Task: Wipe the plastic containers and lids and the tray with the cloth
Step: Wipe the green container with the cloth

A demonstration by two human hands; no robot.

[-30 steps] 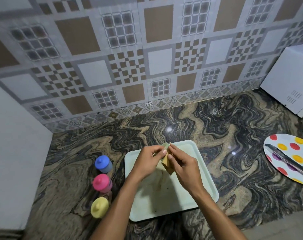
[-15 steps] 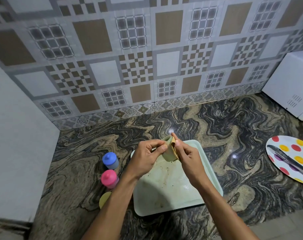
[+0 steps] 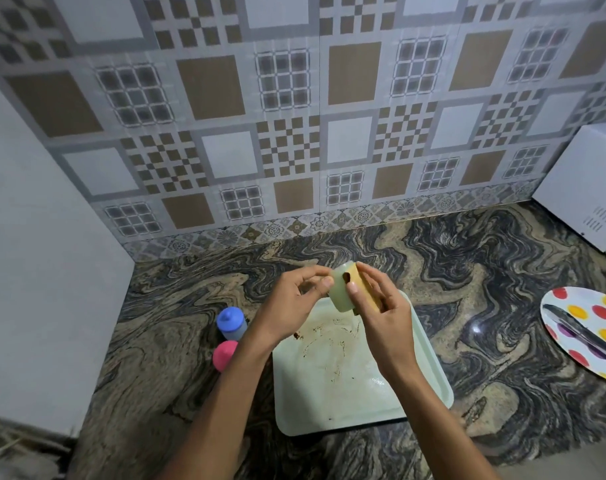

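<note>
A container [image 3: 341, 301] was held above the tray's [image 3: 329, 407] far end, probably so that any dirt would drop onto the smeared tray rather than the worktop [image 3: 502, 306]. It was pinched between thumb and fingertips of the left hand [image 3: 294, 299], and a cloth [image 3: 367, 292] was clamped against its side by the right hand [image 3: 384, 317], fingers curled. Both forearms were angled inward over the tray. Left of the tray, a blue-capped container [image 3: 230, 322] and a pink-capped container [image 3: 224, 355] stood clear.

The single head view looks forward and steeply down, close above the tray [image 3: 346, 407], toward the tiled wall [image 3: 294, 116] behind it.
</note>
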